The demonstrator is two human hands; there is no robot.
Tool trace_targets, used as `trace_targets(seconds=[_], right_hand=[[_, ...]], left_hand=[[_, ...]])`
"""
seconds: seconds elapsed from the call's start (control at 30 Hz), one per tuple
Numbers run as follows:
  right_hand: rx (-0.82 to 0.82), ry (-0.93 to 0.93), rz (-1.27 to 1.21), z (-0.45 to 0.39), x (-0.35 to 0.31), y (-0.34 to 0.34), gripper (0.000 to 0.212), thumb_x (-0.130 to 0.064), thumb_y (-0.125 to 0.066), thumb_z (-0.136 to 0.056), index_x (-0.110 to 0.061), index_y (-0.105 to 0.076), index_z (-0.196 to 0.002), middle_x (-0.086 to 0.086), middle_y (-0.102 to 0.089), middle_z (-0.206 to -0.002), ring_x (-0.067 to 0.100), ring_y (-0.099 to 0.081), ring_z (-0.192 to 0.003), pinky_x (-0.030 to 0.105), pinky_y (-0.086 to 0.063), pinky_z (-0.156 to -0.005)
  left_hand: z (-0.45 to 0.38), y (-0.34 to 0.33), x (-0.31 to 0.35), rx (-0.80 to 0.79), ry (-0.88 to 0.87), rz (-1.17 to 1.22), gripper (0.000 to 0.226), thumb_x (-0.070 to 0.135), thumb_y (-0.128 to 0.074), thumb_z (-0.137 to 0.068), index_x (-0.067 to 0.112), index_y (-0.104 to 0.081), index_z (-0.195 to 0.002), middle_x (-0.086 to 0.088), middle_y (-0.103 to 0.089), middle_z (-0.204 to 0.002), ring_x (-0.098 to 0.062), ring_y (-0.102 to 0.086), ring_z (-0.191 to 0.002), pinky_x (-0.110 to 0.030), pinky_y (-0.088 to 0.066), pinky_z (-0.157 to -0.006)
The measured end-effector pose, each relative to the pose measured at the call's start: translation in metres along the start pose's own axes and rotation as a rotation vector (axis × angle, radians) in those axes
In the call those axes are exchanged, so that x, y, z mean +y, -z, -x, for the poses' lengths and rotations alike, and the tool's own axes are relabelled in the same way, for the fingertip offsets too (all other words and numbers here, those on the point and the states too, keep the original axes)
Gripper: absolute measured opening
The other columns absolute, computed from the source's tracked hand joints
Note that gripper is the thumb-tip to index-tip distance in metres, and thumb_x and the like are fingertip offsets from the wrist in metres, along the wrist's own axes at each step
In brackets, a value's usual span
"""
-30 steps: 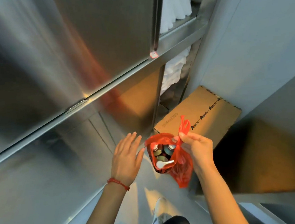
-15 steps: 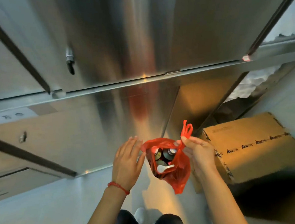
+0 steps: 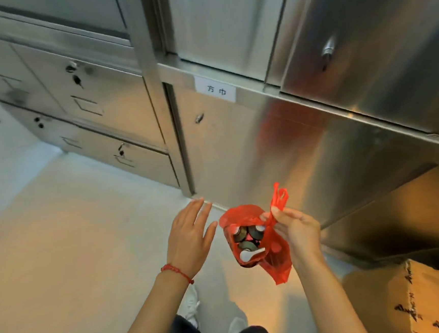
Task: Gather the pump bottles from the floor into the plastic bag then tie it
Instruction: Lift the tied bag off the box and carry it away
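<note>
A red plastic bag (image 3: 275, 261) hangs in the air in front of me, its mouth gaping to the left. Inside it I see the tops of several pump bottles (image 3: 248, 239), dark with white caps. My right hand (image 3: 295, 228) pinches the bag's right handle, whose loop sticks up above the fingers. My left hand (image 3: 189, 232) is spread flat, palm down, just left of the bag's mouth and not touching it. A red string circles that wrist.
Stainless steel cabinets (image 3: 236, 127) with keyed doors and a white label stand close ahead and to the right. Lower drawers (image 3: 109, 128) run off to the left. A cardboard box (image 3: 436, 296) sits at the bottom right. Pale floor (image 3: 74, 245) stretches to the left; my shoes show below.
The view has swung left, so the cardboard box slid to the bottom right and the drawers came into sight. Both hands and the bag keep the same pose.
</note>
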State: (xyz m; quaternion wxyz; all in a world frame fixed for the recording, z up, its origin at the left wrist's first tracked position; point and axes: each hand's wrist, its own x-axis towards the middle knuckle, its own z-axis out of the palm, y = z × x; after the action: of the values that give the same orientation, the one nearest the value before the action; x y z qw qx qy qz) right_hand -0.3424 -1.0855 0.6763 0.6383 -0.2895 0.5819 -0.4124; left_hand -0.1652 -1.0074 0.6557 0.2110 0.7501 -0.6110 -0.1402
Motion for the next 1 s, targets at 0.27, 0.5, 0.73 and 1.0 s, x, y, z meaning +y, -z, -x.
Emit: trace_targets(seconds=[0.27,0.5,0.73,1.0], right_hand=[[-0.198,-0.054,0.123,0.016,0.035,-0.108,0.010,-0.001,-0.064,-0.079,-0.002,-0.067,-0.069,0.005,-0.070,-0.057,0.014,-0.066,-0.053,0.017,-0.051,-0.051],[-0.364,-0.080,0.292,0.030,0.076,-0.236,0.013,-0.005,-0.064,-0.080,-0.007,-0.071,-0.069,0.004,-0.072,-0.062,0.013,-0.067,-0.059,0.014,-0.048,-0.052],[-0.505,-0.061,0.388,0.033,0.101,-0.364,0.007,-0.010,-0.065,-0.080,-0.006,-0.071,-0.082,0.002,-0.074,-0.066,0.013,-0.070,-0.067,0.018,-0.048,-0.062],[-0.597,-0.121,0.328,0.009,0.115,-0.508,0.018,-0.005,-0.063,-0.081,-0.011,-0.070,-0.065,0.004,-0.072,-0.062,0.013,-0.068,-0.059,0.014,-0.050,-0.052]], left_hand=[[0.031,0.047,-0.099,0.101,0.214,-0.010,0.065,0.045,-0.016,-0.096,0.002,-0.062,-0.112,-0.019,-0.063,-0.118,-0.037,-0.059,-0.109,-0.051,-0.048,-0.089],[0.047,0.100,-0.214,0.177,0.404,-0.023,0.066,0.046,-0.015,-0.095,0.003,-0.060,-0.115,-0.018,-0.062,-0.120,-0.038,-0.057,-0.111,-0.055,-0.047,-0.090],[0.052,0.155,-0.303,0.279,0.554,-0.037,0.066,0.046,-0.014,-0.095,0.003,-0.061,-0.114,-0.019,-0.063,-0.119,-0.038,-0.057,-0.111,-0.054,-0.047,-0.088],[0.012,0.199,-0.394,0.354,0.708,-0.049,0.064,0.046,-0.016,-0.094,0.004,-0.059,-0.116,-0.019,-0.061,-0.122,-0.038,-0.055,-0.114,-0.053,-0.045,-0.091]])
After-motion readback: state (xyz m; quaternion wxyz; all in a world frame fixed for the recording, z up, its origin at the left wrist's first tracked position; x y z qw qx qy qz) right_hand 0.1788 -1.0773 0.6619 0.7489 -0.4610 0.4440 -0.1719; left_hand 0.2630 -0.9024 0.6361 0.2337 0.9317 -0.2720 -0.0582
